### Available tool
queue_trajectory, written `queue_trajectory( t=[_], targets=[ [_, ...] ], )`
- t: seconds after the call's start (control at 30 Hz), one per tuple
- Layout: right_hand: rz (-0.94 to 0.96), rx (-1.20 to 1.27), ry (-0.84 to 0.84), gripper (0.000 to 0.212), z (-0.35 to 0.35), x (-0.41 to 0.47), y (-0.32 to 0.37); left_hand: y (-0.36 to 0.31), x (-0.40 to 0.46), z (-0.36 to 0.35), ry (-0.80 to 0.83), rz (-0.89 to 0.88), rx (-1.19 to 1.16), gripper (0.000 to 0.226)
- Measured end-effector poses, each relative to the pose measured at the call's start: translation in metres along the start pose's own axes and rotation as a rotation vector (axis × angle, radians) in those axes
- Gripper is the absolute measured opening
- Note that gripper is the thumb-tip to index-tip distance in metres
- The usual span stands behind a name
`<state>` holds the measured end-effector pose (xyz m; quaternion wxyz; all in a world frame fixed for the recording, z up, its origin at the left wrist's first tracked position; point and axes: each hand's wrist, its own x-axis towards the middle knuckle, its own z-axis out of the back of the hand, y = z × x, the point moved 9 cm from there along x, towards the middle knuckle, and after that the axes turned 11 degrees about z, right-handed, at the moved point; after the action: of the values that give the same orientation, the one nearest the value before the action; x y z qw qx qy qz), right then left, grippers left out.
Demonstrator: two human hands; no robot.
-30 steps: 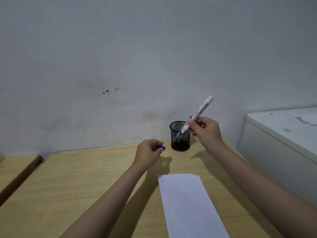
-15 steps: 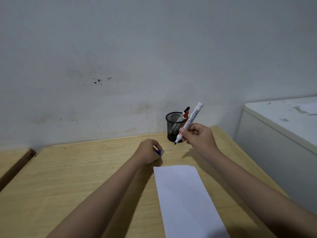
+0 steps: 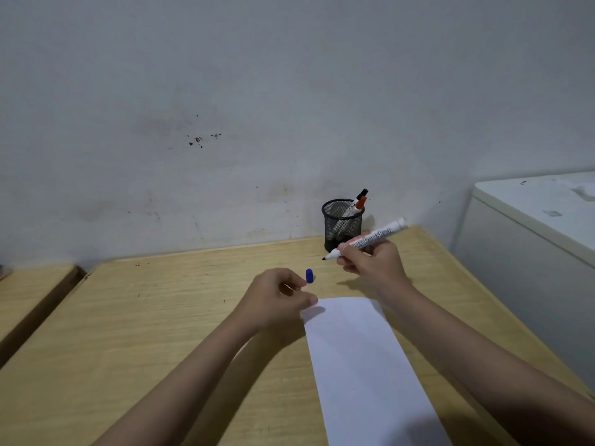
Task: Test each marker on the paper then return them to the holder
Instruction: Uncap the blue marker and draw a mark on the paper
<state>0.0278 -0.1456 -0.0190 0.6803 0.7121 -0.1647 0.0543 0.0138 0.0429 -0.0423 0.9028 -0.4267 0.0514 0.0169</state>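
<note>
Head view: right hand (image 3: 375,267) grips the uncapped marker (image 3: 370,239) just beyond the paper (image 3: 360,365), left hand (image 3: 277,300) curls beside the blue cap (image 3: 309,275), contact unclear; I'd pin the sheet, then stroke lightly.

The light wooden surface (image 3: 161,317) fills the lower frame. On it are a white paper sheet (image 3: 360,365) at lower right, a black wire-mesh cup (image 3: 342,225) by its far edge, and a small blue cap (image 3: 309,275) upright at centre.

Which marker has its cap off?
The white marker in the right hand: its tip is bare. The two in the mesh holder wear a red cap and a black cap.
</note>
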Motion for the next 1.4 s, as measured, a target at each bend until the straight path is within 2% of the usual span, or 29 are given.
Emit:
queue_trajectory(
  t=[0.2, 0.37, 0.5, 0.63, 0.83, 1.03, 1.4],
  targets=[
    [-0.123, 0.135, 0.003, 0.016, -0.018, -0.021, -0.020, 0.017, -0.012, -0.015, 0.035, -0.068, 0.257, 0.039],
    [-0.172, 0.132, 0.024, 0.018, -0.034, -0.031, -0.037, 0.025, -0.012, -0.019, 0.020, -0.075, 0.256, 0.044],
    [-0.213, 0.109, -0.028, 0.024, -0.038, -0.040, -0.052, 0.033, -0.013, -0.017, -0.023, -0.089, 0.254, 0.046],
    [-0.175, 0.049, -0.030, 0.024, -0.037, -0.046, -0.058, 0.040, -0.014, -0.015, -0.065, -0.114, 0.234, 0.050],
    [-0.133, -0.006, -0.032, 0.028, -0.033, -0.046, -0.060, 0.043, -0.013, -0.015, -0.044, -0.114, 0.245, 0.061],
    [-0.096, -0.065, 0.016, 0.032, -0.039, -0.044, -0.062, 0.044, -0.013, -0.012, -0.020, -0.126, 0.318, 0.064],
    [-0.068, -0.100, 0.061, 0.031, -0.042, -0.042, -0.062, 0.044, -0.011, -0.012, -0.015, -0.120, 0.305, 0.068]
  ],
)
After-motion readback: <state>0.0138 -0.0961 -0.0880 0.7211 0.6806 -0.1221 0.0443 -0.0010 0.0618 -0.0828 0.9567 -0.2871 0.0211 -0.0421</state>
